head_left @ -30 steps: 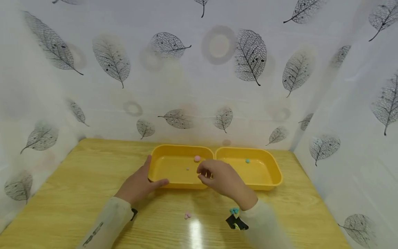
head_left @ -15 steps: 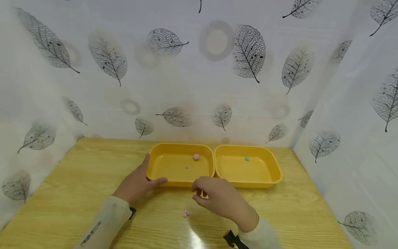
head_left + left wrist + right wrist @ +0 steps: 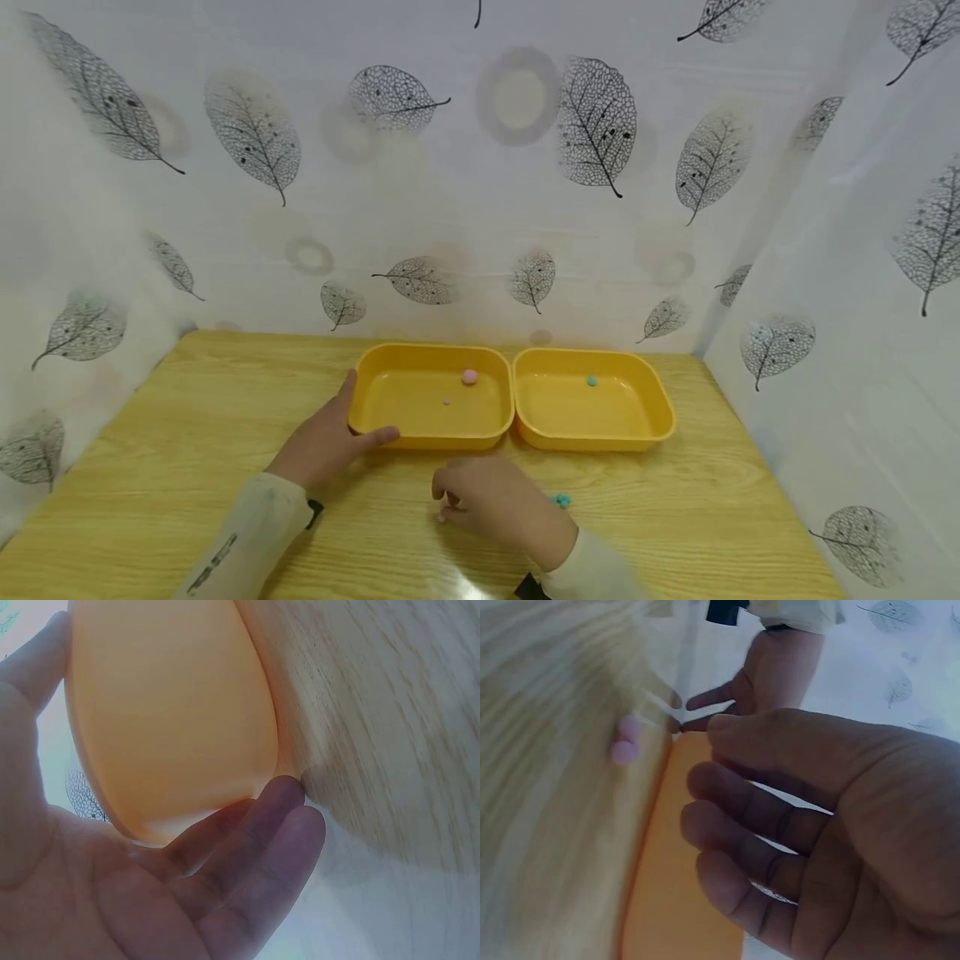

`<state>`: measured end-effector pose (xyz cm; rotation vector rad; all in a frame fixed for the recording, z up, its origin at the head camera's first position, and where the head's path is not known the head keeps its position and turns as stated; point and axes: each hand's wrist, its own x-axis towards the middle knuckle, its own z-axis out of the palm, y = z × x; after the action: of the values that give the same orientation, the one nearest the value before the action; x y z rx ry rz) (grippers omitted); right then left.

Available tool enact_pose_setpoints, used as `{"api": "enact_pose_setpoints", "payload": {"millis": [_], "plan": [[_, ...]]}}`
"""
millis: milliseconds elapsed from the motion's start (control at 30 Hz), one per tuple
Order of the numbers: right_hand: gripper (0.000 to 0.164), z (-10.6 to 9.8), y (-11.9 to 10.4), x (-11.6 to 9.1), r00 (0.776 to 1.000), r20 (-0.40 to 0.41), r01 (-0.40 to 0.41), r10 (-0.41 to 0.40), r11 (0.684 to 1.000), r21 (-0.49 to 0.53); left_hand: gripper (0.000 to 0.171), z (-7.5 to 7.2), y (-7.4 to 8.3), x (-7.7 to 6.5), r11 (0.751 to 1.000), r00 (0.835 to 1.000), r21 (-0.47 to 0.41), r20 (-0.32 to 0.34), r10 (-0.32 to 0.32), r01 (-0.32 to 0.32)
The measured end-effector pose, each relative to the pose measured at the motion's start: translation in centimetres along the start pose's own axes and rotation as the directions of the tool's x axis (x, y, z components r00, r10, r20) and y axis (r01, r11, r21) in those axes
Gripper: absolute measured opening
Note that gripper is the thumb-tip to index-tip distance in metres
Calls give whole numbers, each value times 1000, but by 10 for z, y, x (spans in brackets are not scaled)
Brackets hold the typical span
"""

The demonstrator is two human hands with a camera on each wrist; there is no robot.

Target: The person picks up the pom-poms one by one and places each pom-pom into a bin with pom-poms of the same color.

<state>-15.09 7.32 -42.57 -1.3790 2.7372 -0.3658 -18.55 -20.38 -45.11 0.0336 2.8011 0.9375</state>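
My left hand holds the left end of a yellow plastic tray, its thumb at the front rim and the other fingers against the end wall. A larger pink ball and a tiny pink bead lie inside that tray. In front of it my right hand hovers over the table, fingers loosely curled, holding nothing. Small pink beads lie on the wood near its fingertips in the right wrist view; the hand hides them from the head camera.
A second yellow tray stands right beside the first, with a turquoise ball inside. Several turquoise beads lie on the wooden table just right of my right hand. A leaf-print curtain rises behind.
My right hand has come back from over the left tray toward the table's front, then left over the pink beads. My left hand stays at the tray.
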Motion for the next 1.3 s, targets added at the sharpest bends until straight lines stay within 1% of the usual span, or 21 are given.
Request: {"api": "enact_pose_setpoints", "payload": {"millis": [67, 200, 267, 400, 533, 700, 867, 1100, 1300], "plan": [[7, 5, -2, 1, 1000, 0, 17, -17, 999, -31, 132, 0, -1, 0, 1000, 1000, 1, 2, -2, 2], [15, 13, -5, 2, 999, -5, 35, -36, 993, -114, 133, 0, -3, -1, 1000, 1000, 5, 7, -12, 12], [18, 17, -5, 2, 1000, -6, 26, -27, 990, -137, 134, 0, -3, -1, 1000, 1000, 5, 9, -12, 12], [17, 21, -5, 3, 1000, -2, 5, -6, 991, -136, 134, 0, -4, 1, 1000, 1000, 7, 6, -7, 7], [15, 24, -5, 4, 1000, -7, 11, -12, 989, -148, 133, 0, -3, 1, 1000, 1000, 14, 3, 0, 0], [19, 26, -5, 3, 1000, -21, 12, -15, 986, -168, 133, -1, -2, 0, 1000, 1000, 6, 7, -2, 2], [22, 26, -7, 3, 1000, 5, -4, 5, 983, -184, 132, -1, -1, 0, 1000, 1000, 5, 15, -3, 3], [18, 26, -9, 2, 1000, -7, 3, -5, 979, -203, 132, 1, 0, 0, 1000, 1000, 7, 13, 2, -2], [15, 26, -9, 2, 1000, 2, 3, -3, 975, -224, 132, 0, 2, -1, 1000, 1000, 2, 15, -1, 1]]}}
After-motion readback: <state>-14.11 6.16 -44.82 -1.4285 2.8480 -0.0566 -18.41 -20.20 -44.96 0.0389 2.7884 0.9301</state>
